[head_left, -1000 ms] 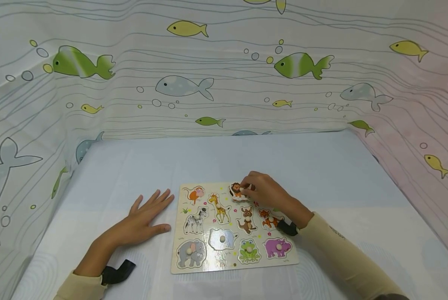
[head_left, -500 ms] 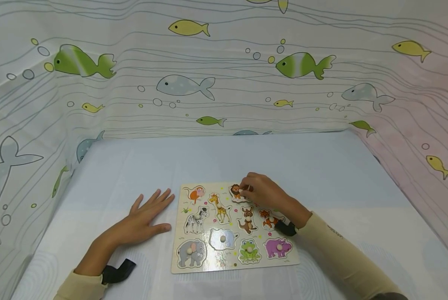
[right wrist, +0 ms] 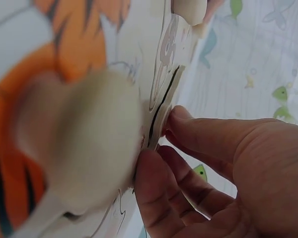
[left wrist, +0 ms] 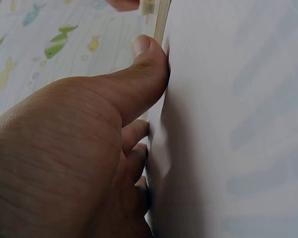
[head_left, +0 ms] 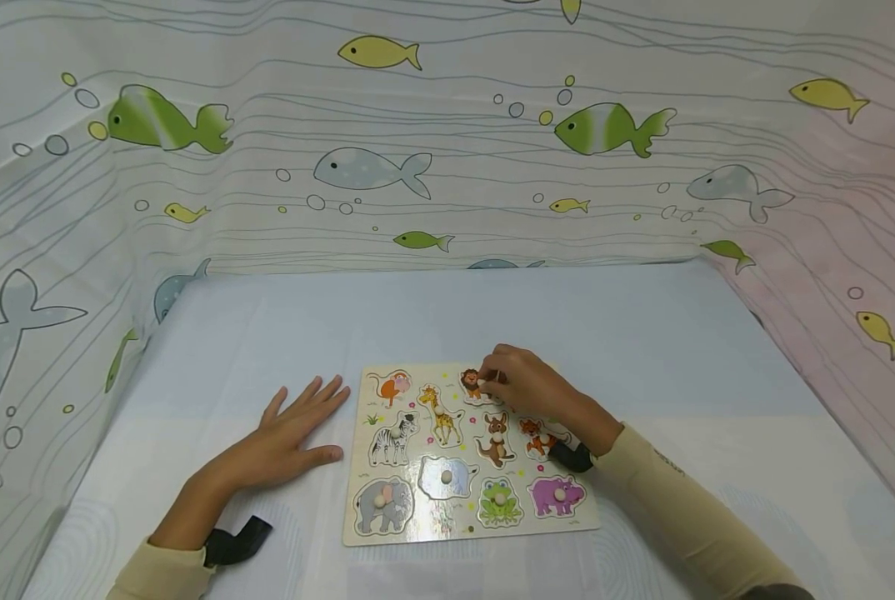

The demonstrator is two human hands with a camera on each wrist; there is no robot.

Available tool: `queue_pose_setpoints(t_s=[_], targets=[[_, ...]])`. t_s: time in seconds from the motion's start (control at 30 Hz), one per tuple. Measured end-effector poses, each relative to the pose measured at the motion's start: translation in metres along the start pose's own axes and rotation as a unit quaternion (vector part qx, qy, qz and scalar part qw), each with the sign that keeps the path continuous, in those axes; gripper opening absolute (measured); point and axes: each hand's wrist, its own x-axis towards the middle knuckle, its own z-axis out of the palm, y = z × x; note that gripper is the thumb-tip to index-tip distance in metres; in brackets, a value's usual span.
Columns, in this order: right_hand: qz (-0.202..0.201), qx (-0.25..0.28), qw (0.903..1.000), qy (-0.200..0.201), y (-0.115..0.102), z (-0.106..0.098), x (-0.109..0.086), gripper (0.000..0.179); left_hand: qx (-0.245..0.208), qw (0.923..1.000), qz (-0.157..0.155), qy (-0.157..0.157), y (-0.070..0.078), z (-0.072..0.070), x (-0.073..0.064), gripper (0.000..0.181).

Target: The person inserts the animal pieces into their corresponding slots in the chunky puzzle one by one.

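My right hand [head_left: 526, 383] pinches the lion puzzle piece [head_left: 471, 383] at the back right of the wooden animal board [head_left: 436, 533]. In the right wrist view, thumb and fingers of the right hand [right wrist: 203, 168] close around the lion piece [right wrist: 165, 111], and a dark gap runs along the edge under it. Part of the lion is hidden behind the fingers. To the left of the board, my left hand [head_left: 290, 437] rests on the table with fingers spread, its thumb pointing at the board's left edge. The left wrist view shows the same left hand [left wrist: 84, 129] against the table surface.
Knobbed pieces lie in the board: monkey [head_left: 393, 387], giraffe [head_left: 440, 417], zebra [head_left: 391, 442], kangaroo [head_left: 496, 446], tiger [head_left: 535, 437], elephant [head_left: 383, 512], frog [head_left: 500, 507] and hippo [head_left: 560, 497]. A pale piece [head_left: 458, 479] has its own knob. Fish-print cloth [head_left: 372, 225] walls the table [head_left: 447, 317].
The lion piece has turned slightly and sunk closer to the board under my right hand's pinch. My left hand stays where it was; the whole head view shifts slightly.
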Motion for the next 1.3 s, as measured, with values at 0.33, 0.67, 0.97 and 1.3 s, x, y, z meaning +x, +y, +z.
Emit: queue_pose_setpoints(t_s=[0.33,0.67,0.97,1.3], targets=[[0.007,0.006,0.9999,-0.006,0.003,0.001,0.0,0.011,-0.003,1.0,0.0,0.003,0.002,-0.001,-0.001,0.085],[0.008,0.006,0.9999,-0.004,0.004,0.002,0.001,0.01,-0.003,1.0,0.006,0.006,0.003,-0.001,-0.002,0.084],[0.006,0.018,0.9998,-0.002,0.005,0.001,-0.001,0.018,-0.002,0.9999,0.008,0.01,0.003,0.0,-0.001,0.085],[0.011,0.118,0.9909,0.064,0.001,-0.041,-0.018,0.033,0.003,1.0,-0.007,-0.001,0.003,-0.001,-0.001,0.087]])
